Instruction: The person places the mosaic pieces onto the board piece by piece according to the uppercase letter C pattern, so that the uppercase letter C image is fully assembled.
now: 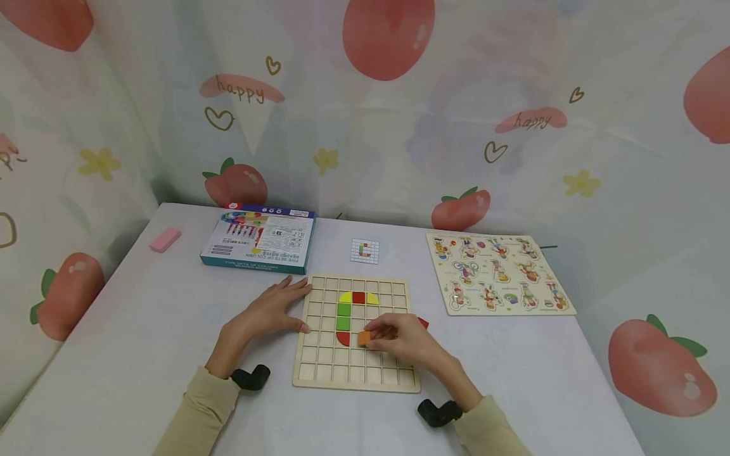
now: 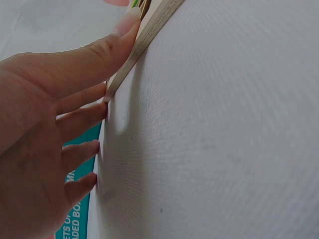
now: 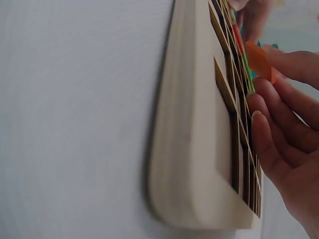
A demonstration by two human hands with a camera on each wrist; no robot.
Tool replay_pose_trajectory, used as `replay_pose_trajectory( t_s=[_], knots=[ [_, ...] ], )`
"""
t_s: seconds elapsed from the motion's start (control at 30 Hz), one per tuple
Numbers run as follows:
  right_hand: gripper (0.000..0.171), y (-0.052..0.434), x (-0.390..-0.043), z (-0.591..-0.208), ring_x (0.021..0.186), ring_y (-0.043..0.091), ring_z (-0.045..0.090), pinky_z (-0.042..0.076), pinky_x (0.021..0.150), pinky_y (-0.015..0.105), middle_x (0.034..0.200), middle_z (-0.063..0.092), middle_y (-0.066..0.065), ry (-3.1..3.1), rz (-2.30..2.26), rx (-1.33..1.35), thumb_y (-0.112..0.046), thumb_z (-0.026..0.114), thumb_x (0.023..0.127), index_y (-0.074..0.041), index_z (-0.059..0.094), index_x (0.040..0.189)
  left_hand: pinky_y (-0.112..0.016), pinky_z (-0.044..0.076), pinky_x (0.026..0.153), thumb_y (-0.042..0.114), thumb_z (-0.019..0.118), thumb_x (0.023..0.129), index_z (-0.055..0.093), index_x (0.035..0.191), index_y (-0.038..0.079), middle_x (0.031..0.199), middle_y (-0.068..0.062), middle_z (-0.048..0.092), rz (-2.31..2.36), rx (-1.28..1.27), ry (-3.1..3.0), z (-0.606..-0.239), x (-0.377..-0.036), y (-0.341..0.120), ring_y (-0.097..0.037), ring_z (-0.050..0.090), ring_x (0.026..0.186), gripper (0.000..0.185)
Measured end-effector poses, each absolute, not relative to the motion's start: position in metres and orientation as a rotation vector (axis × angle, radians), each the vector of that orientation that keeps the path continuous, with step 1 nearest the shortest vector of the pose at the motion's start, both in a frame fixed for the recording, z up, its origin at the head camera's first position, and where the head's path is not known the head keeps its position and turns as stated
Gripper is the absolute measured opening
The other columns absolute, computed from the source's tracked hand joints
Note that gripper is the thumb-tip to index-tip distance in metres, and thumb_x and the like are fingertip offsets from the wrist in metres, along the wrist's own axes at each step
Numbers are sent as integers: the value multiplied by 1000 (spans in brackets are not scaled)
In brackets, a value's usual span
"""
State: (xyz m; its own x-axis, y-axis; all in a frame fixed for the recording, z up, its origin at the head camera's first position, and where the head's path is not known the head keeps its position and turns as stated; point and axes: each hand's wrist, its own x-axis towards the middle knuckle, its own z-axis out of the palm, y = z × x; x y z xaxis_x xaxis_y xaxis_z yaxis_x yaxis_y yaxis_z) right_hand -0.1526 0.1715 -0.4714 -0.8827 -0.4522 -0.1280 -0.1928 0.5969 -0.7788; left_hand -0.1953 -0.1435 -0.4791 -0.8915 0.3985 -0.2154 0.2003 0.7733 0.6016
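A wooden grid board (image 1: 319,373) lies on the table with coloured tiles in some of its squares. Yellow rounded tiles (image 1: 345,297) flank a red square tile (image 1: 358,297) in an upper row. Below the left one come two green tiles (image 1: 343,310) and a red rounded tile (image 1: 343,339). My right hand (image 1: 407,335) pinches an orange tile (image 1: 364,338) between thumb and fingers, just right of the red rounded tile; in the right wrist view the orange tile (image 3: 259,60) is tilted. With fingers spread, my left hand (image 1: 268,310) touches the board's left edge.
Behind the board lies a small pattern card (image 1: 365,251). A boxed bead set (image 1: 259,239) stands back left, near a pink block (image 1: 165,240). At right is a picture puzzle board (image 1: 502,275). A red piece (image 1: 423,323) shows partly behind my right hand.
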Motion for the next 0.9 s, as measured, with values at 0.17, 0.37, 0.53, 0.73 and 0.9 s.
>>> replay_pose_trajectory(
  t_s=[0.17, 0.37, 0.53, 0.73, 0.9],
  knots=[
    [23, 165, -153, -472, 83, 10, 62, 54, 75, 19, 92, 70, -7, 2534, -1153, -576, -19, 82, 88, -13, 77, 110, -68, 16, 124, 41, 87, 79, 42, 158, 15, 170, -6, 29, 839, 461, 2637, -480, -196, -144, -41, 11, 159, 94],
    [21, 160, -154, -471, 83, 10, 61, 53, 74, 19, 91, 69, -7, 2538, -1135, -627, -17, 81, 89, -11, 77, 109, -68, 16, 124, 42, 87, 79, 42, 158, 16, 170, -6, 28, 837, 454, 2634, -481, -197, -144, -41, 11, 159, 95],
    [19, 157, -153, -472, 82, 10, 60, 52, 73, 20, 90, 68, -8, 2558, -1098, -633, -15, 81, 89, -11, 77, 108, -68, 17, 124, 41, 87, 79, 42, 158, 15, 170, -7, 29, 841, 462, 2632, -480, -196, -144, -42, 11, 159, 95],
    [19, 156, -153, -472, 79, 9, 58, 51, 70, 19, 87, 65, -9, 2568, -1071, -647, -13, 81, 88, -11, 77, 107, -67, 16, 124, 41, 87, 80, 42, 158, 14, 170, -7, 29, 836, 467, 2631, -480, -196, -144, -42, 11, 159, 94],
    [19, 156, -153, -473, 78, 8, 57, 51, 69, 19, 85, 64, -9, 2593, -1032, -674, -10, 81, 88, -11, 76, 106, -67, 16, 124, 41, 87, 80, 42, 158, 14, 170, -7, 29, 834, 467, 2633, -480, -196, -144, -42, 11, 159, 94]
  ],
)
